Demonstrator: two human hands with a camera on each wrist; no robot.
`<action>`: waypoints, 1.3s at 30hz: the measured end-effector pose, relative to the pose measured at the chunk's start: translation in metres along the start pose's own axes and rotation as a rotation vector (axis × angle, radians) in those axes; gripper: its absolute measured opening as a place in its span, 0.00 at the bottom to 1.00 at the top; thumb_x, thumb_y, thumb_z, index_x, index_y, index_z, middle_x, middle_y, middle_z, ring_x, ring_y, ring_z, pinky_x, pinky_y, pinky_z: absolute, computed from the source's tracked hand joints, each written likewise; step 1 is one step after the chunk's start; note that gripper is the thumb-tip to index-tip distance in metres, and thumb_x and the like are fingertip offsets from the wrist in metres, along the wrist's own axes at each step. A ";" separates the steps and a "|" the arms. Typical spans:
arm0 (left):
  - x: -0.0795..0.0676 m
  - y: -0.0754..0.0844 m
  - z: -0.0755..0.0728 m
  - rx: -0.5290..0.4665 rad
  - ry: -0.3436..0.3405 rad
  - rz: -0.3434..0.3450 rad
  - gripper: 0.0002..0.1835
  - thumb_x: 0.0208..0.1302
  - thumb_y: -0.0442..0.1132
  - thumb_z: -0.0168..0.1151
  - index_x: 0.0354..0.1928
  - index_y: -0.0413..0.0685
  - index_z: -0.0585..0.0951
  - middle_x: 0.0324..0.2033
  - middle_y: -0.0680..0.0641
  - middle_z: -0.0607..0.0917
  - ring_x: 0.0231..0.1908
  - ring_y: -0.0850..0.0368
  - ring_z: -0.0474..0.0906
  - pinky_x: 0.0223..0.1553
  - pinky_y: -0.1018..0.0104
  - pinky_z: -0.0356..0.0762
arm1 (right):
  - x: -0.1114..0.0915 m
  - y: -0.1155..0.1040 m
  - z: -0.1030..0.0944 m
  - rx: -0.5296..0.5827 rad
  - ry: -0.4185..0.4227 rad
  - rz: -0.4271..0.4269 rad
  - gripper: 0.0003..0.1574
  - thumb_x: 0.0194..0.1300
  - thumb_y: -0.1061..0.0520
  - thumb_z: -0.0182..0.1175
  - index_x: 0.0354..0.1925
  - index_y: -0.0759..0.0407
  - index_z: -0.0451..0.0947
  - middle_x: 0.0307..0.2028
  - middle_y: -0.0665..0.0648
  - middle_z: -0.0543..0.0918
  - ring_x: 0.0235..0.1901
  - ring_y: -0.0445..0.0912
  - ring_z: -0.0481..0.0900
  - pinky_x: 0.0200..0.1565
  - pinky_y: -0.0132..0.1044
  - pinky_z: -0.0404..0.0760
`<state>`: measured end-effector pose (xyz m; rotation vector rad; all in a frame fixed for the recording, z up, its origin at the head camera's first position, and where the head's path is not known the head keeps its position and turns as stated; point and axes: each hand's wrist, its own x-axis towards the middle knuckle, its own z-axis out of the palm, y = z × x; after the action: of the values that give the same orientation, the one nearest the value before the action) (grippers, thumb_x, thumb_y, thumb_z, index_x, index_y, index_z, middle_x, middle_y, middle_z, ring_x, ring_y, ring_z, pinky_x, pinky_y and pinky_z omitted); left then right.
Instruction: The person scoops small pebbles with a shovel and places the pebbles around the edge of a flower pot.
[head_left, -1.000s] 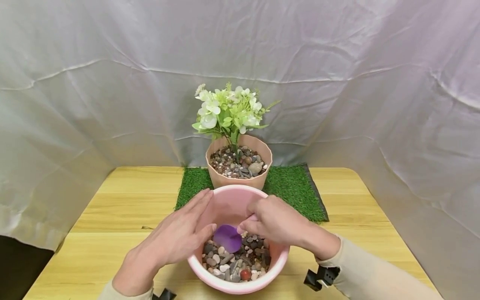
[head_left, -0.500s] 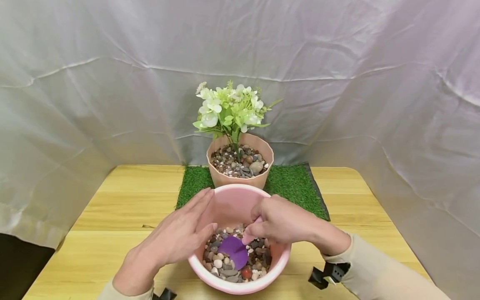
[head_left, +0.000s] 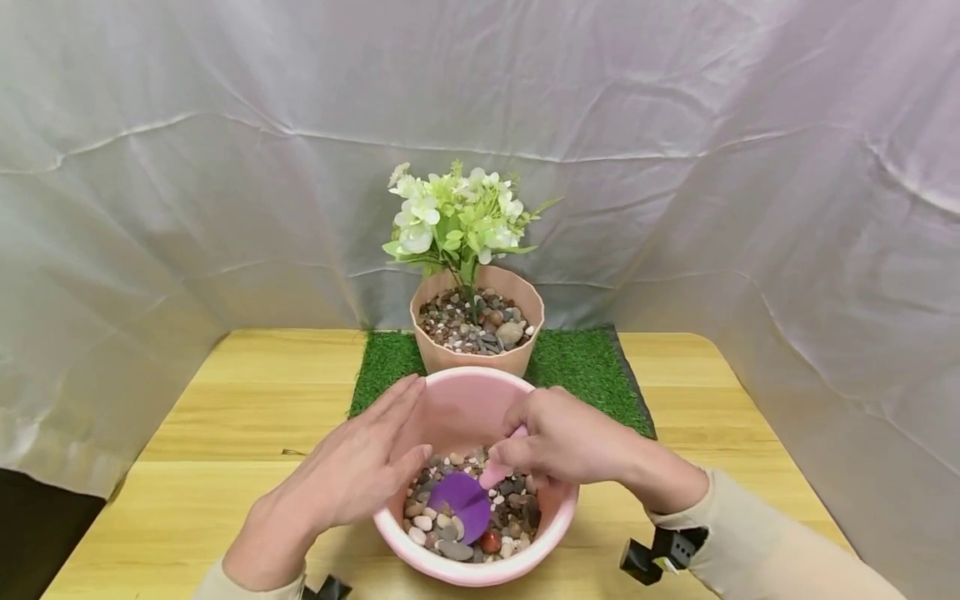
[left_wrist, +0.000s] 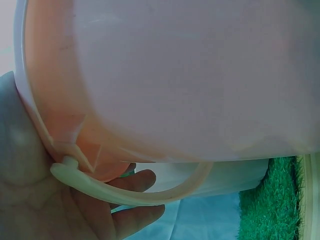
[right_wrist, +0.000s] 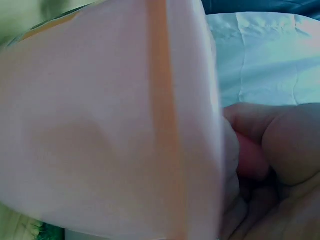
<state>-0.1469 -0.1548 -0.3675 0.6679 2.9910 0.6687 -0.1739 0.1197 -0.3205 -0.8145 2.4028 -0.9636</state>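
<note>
A pink bucket (head_left: 390, 546) with a pale rim stands in front, holding mixed pebbles (head_left: 453, 550), one of them red. My left hand (head_left: 345, 483) rests on its left rim, fingers fairly straight and thumb over the edge. In the left wrist view the fingers lie by the bucket's curved handle (left_wrist: 135, 196). My right hand (head_left: 558, 437) reaches over the right rim and grips the pink handle of a small shovel (head_left: 465, 507). The shovel's purple blade lies among the pebbles, its lower edge partly hidden by stones. In the right wrist view, curled fingers (right_wrist: 255, 200) enclose the pink handle.
Behind the bucket, a peach flowerpot (head_left: 480, 361) filled with pebbles holds a white-flowered plant (head_left: 457, 217). It stands on a green turf mat (head_left: 588, 375). The wooden table (head_left: 247, 417) extends to both sides, with grey cloth (head_left: 300, 167) hanging around it.
The right hand has moved slightly right and the purple blade has gone lower, toward the near pebbles, shifting some of them. The left hand stays on the rim.
</note>
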 end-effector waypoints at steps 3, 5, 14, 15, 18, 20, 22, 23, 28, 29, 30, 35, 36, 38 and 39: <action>-0.001 -0.001 0.000 -0.001 0.004 -0.003 0.43 0.77 0.56 0.57 0.84 0.45 0.54 0.84 0.47 0.51 0.82 0.47 0.51 0.81 0.44 0.56 | 0.002 0.001 0.005 0.001 -0.003 0.007 0.13 0.71 0.54 0.67 0.27 0.49 0.86 0.19 0.43 0.86 0.12 0.40 0.79 0.15 0.37 0.82; -0.001 -0.001 0.000 -0.005 0.003 -0.004 0.43 0.77 0.56 0.57 0.84 0.45 0.54 0.84 0.47 0.51 0.82 0.47 0.51 0.81 0.44 0.56 | 0.002 0.002 0.009 0.000 -0.013 -0.004 0.14 0.71 0.54 0.67 0.26 0.47 0.85 0.21 0.41 0.87 0.14 0.41 0.80 0.16 0.38 0.84; -0.001 -0.001 0.000 -0.012 0.001 0.001 0.44 0.78 0.57 0.56 0.84 0.45 0.53 0.84 0.47 0.50 0.82 0.46 0.51 0.81 0.43 0.56 | -0.007 0.004 -0.001 0.145 0.013 0.048 0.10 0.70 0.53 0.66 0.32 0.51 0.90 0.14 0.52 0.83 0.12 0.38 0.74 0.14 0.33 0.79; -0.002 -0.001 -0.001 -0.010 0.004 0.001 0.44 0.78 0.57 0.56 0.84 0.46 0.52 0.84 0.47 0.50 0.82 0.46 0.52 0.81 0.44 0.56 | -0.008 0.005 -0.002 0.157 0.010 0.049 0.10 0.70 0.52 0.66 0.33 0.51 0.90 0.15 0.52 0.83 0.12 0.38 0.74 0.14 0.34 0.80; -0.002 -0.001 -0.001 -0.014 0.012 -0.002 0.44 0.78 0.57 0.56 0.85 0.47 0.52 0.85 0.48 0.51 0.82 0.46 0.53 0.80 0.43 0.57 | -0.010 0.009 -0.008 0.196 0.011 0.048 0.11 0.70 0.52 0.66 0.33 0.54 0.89 0.16 0.52 0.83 0.13 0.39 0.76 0.15 0.37 0.83; -0.002 -0.001 -0.001 -0.018 0.012 -0.001 0.44 0.78 0.57 0.56 0.85 0.48 0.52 0.85 0.48 0.51 0.82 0.46 0.53 0.80 0.43 0.58 | -0.012 0.012 -0.012 0.227 0.021 0.050 0.13 0.70 0.52 0.67 0.32 0.58 0.88 0.15 0.52 0.82 0.12 0.40 0.76 0.15 0.41 0.85; -0.001 0.000 -0.001 -0.020 0.012 -0.002 0.44 0.77 0.58 0.56 0.85 0.48 0.52 0.85 0.48 0.51 0.82 0.46 0.53 0.80 0.43 0.58 | -0.013 0.016 -0.017 0.257 0.030 0.055 0.15 0.70 0.52 0.67 0.31 0.61 0.87 0.16 0.53 0.81 0.12 0.40 0.76 0.16 0.44 0.86; -0.001 0.000 -0.001 -0.021 0.011 -0.004 0.44 0.77 0.58 0.56 0.85 0.48 0.51 0.85 0.48 0.51 0.82 0.46 0.53 0.80 0.44 0.58 | -0.014 0.018 -0.019 0.271 0.031 0.061 0.16 0.71 0.52 0.67 0.31 0.62 0.86 0.16 0.53 0.81 0.12 0.40 0.76 0.16 0.45 0.86; -0.001 -0.001 -0.002 -0.018 0.007 -0.011 0.44 0.77 0.57 0.57 0.85 0.46 0.51 0.85 0.47 0.51 0.82 0.46 0.53 0.80 0.44 0.58 | -0.015 0.027 -0.025 0.321 0.058 0.075 0.14 0.69 0.52 0.69 0.33 0.61 0.89 0.17 0.54 0.83 0.12 0.38 0.74 0.13 0.35 0.81; 0.000 -0.001 -0.002 -0.018 0.006 -0.012 0.44 0.77 0.56 0.57 0.85 0.46 0.51 0.85 0.47 0.51 0.82 0.46 0.53 0.80 0.44 0.58 | -0.015 0.029 -0.026 0.334 0.064 0.077 0.13 0.69 0.52 0.69 0.34 0.61 0.89 0.18 0.55 0.83 0.12 0.38 0.74 0.13 0.33 0.79; 0.000 -0.001 -0.002 -0.020 0.004 -0.012 0.44 0.77 0.56 0.57 0.85 0.46 0.51 0.85 0.47 0.51 0.82 0.46 0.53 0.81 0.44 0.58 | -0.015 0.031 -0.027 0.347 0.070 0.079 0.13 0.69 0.52 0.69 0.35 0.61 0.89 0.18 0.55 0.83 0.12 0.38 0.74 0.12 0.31 0.77; 0.000 -0.001 -0.001 -0.028 -0.005 -0.017 0.45 0.77 0.57 0.56 0.85 0.46 0.51 0.85 0.47 0.51 0.82 0.45 0.53 0.81 0.43 0.57 | -0.016 0.040 -0.028 0.405 0.082 0.083 0.15 0.69 0.52 0.69 0.33 0.65 0.87 0.17 0.55 0.82 0.11 0.37 0.74 0.12 0.27 0.74; 0.000 0.000 -0.001 -0.030 -0.006 -0.017 0.45 0.77 0.57 0.57 0.85 0.46 0.51 0.85 0.46 0.51 0.82 0.45 0.53 0.81 0.43 0.57 | -0.017 0.042 -0.028 0.413 0.085 0.083 0.16 0.69 0.53 0.69 0.33 0.65 0.87 0.17 0.55 0.82 0.11 0.37 0.73 0.12 0.27 0.74; 0.000 -0.001 -0.001 -0.028 -0.008 -0.018 0.45 0.77 0.57 0.57 0.85 0.46 0.50 0.85 0.46 0.50 0.82 0.45 0.53 0.81 0.43 0.56 | -0.018 0.047 -0.028 0.434 0.092 0.081 0.16 0.69 0.53 0.69 0.32 0.67 0.86 0.17 0.55 0.81 0.11 0.37 0.73 0.12 0.26 0.73; 0.000 -0.001 -0.001 -0.027 -0.008 -0.018 0.45 0.77 0.57 0.57 0.85 0.46 0.50 0.85 0.46 0.50 0.82 0.45 0.53 0.81 0.43 0.56 | -0.018 0.049 -0.028 0.447 0.096 0.082 0.16 0.69 0.54 0.69 0.31 0.67 0.85 0.17 0.55 0.81 0.11 0.37 0.72 0.12 0.26 0.72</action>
<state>-0.1470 -0.1558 -0.3673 0.6395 2.9715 0.7026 -0.1942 0.1733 -0.3341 -0.5102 2.1497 -1.4595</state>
